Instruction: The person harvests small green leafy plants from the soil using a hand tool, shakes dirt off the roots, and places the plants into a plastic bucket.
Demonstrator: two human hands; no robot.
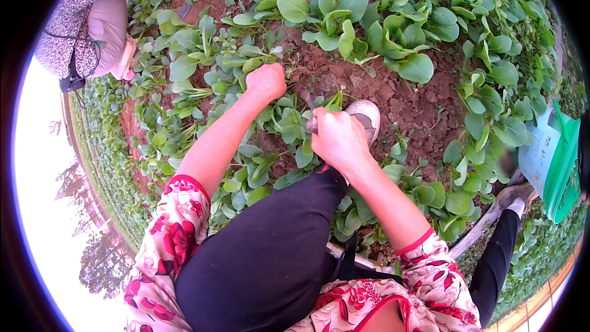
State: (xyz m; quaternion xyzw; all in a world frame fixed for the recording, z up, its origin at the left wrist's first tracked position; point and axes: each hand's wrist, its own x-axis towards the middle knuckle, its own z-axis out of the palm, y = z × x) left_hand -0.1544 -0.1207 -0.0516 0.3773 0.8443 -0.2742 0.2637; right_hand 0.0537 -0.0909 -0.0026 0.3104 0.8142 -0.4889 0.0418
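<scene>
My left hand (267, 82) is closed in a fist low among the leafy greens, and a small leafy plant (252, 64) shows at its knuckles. Its stems are hidden inside the fingers. In my right hand (340, 138) is the handle (312, 124) of a small hand tool. The tool's narrow dark shaft (303, 94) points up and left toward the soil beside my left hand, and its tip is hard to make out. Bare reddish-brown soil (368, 83) lies just beyond both hands.
My shoe (365, 115) is planted close past my right hand. Broad-leaved greens (355, 23) grow ahead and on both sides. A green and white bucket (551, 161) leans at the far right near my other shoe (514, 193). Another person (103, 23) crouches at upper left.
</scene>
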